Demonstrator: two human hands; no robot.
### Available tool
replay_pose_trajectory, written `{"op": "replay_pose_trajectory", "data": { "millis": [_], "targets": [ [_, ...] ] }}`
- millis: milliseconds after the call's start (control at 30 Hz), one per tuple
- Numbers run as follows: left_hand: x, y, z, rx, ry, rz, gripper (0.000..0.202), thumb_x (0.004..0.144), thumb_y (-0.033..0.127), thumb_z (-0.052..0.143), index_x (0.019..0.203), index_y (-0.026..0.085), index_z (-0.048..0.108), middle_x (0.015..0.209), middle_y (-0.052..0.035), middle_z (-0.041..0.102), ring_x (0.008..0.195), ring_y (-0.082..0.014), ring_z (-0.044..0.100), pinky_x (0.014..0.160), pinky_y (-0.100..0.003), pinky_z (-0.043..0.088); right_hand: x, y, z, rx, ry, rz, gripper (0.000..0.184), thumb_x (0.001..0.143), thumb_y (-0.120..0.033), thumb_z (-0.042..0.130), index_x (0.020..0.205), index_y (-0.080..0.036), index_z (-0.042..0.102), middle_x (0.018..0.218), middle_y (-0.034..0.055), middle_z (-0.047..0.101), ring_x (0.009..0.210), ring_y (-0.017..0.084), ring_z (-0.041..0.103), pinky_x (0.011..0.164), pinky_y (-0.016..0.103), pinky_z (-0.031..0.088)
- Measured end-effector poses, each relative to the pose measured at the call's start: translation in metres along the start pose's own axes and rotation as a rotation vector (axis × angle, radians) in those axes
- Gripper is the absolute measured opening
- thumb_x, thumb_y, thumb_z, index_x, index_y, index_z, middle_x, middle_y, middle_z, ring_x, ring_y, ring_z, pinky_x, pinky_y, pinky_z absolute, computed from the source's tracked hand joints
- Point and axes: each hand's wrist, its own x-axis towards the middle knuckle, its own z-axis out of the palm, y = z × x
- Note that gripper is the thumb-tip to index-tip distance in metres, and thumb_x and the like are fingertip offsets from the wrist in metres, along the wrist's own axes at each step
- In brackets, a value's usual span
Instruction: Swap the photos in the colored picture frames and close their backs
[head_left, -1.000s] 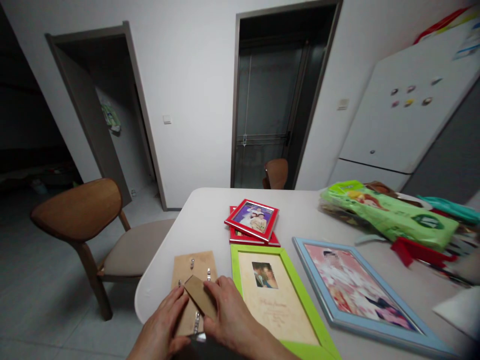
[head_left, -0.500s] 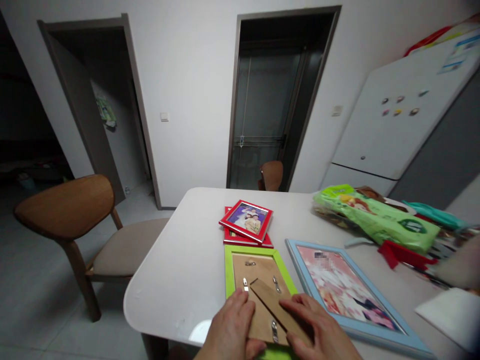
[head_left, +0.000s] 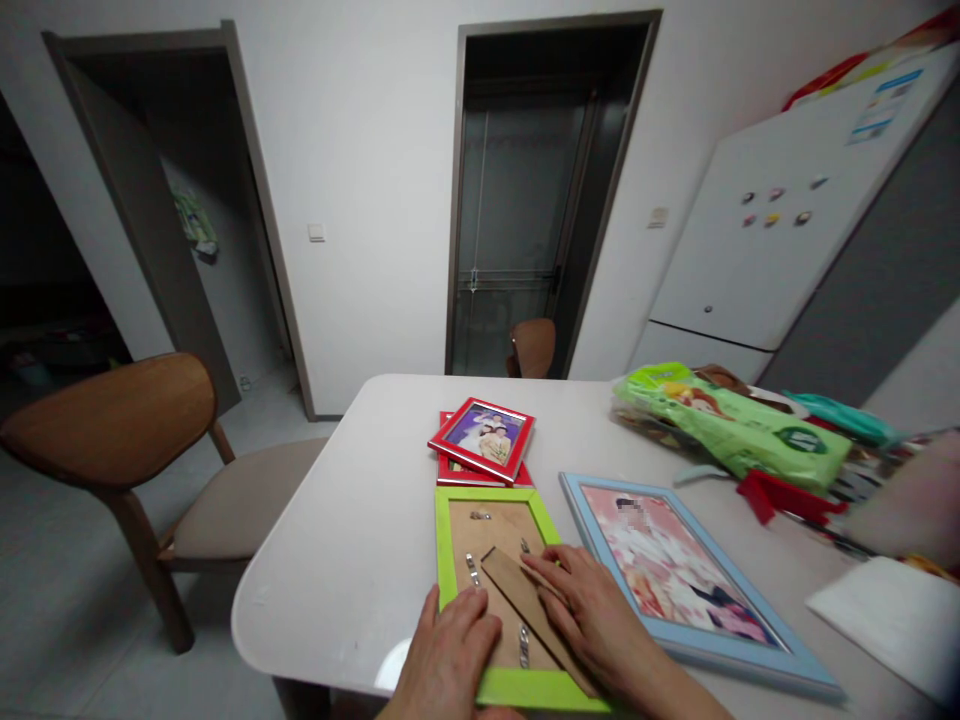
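Note:
A green picture frame (head_left: 445,535) lies face down on the table, its brown backboard (head_left: 499,540) upward. Metal clips (head_left: 472,570) sit on the board, and a brown stand leg (head_left: 517,590) runs slantwise across it. My left hand (head_left: 450,650) rests over the frame's near left part, fingers apart and lying on the board; its thumb is mostly out of sight. With bent fingers close together, my right hand (head_left: 592,610) presses on the stand leg and board, fingertips near the right-hand clip (head_left: 525,546). Its thumb is hidden.
Two red picture frames (head_left: 484,440) lie stacked beyond the green one. To the right are a light-blue picture frame (head_left: 675,570), a green packet (head_left: 742,425), a red object (head_left: 784,497) and white paper (head_left: 885,610). A wooden chair (head_left: 112,420) stands at the left.
My right hand has moved up along the stand leg toward the right-hand clip. My left hand has loosened and slid toward the near edge. The view has turned slightly right.

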Motion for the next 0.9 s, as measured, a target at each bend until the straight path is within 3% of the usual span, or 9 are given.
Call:
{"op": "replay_pose_trajectory", "data": {
  "millis": [167,367,633,733,900],
  "targets": [
    [-0.001,-0.002,0.005,0.011,-0.013,-0.013,0.055,0.054,0.042,0.069,0.100,0.017,0.050,0.124,-0.0124,0.043,0.114,-0.0258,0.037,0.095,-0.051,0.023,0.021,0.005,0.000,-0.110,0.008,0.001,0.026,0.077,-0.018,0.037,0.089,-0.021,0.061,0.083,0.0075,0.053,0.080,0.019,0.046,0.069,0.029,0.035],
    [-0.002,0.001,0.004,-0.010,-0.006,-0.054,0.054,0.057,0.042,0.067,0.101,0.018,0.049,0.124,-0.0106,0.043,0.115,-0.0233,0.037,0.098,-0.047,0.022,0.021,0.011,0.000,-0.066,-0.012,0.038,0.025,0.075,-0.011,0.035,0.073,-0.016,0.060,0.079,0.0076,0.051,0.078,0.017,0.046,0.070,0.028,0.035],
    [-0.002,-0.001,0.006,0.004,0.000,-0.042,0.051,0.056,0.041,0.068,0.098,0.018,0.051,0.124,-0.0104,0.044,0.114,-0.0238,0.038,0.097,-0.048,0.023,0.020,0.010,-0.007,0.029,-0.042,0.042,0.027,0.075,-0.015,0.036,0.078,-0.016,0.062,0.081,0.0073,0.054,0.081,0.017,0.048,0.074,0.028,0.036],
    [-0.002,-0.002,0.007,0.018,-0.012,-0.030,0.044,0.056,0.039,0.068,0.091,0.017,0.053,0.124,-0.0111,0.043,0.114,-0.0240,0.038,0.097,-0.048,0.023,0.035,-0.004,-0.006,0.085,0.019,0.052,0.027,0.078,-0.022,0.037,0.086,-0.015,0.062,0.086,0.0070,0.058,0.083,0.016,0.050,0.076,0.025,0.035],
    [-0.001,-0.004,0.010,0.013,-0.003,-0.037,0.048,0.055,0.039,0.069,0.094,0.016,0.053,0.123,-0.0123,0.044,0.115,-0.0241,0.037,0.097,-0.048,0.023,0.078,-0.018,0.014,0.084,0.051,0.121,0.023,0.076,-0.026,0.041,0.077,-0.018,0.063,0.079,0.0050,0.063,0.075,0.015,0.054,0.066,0.023,0.036]
  ]
}}
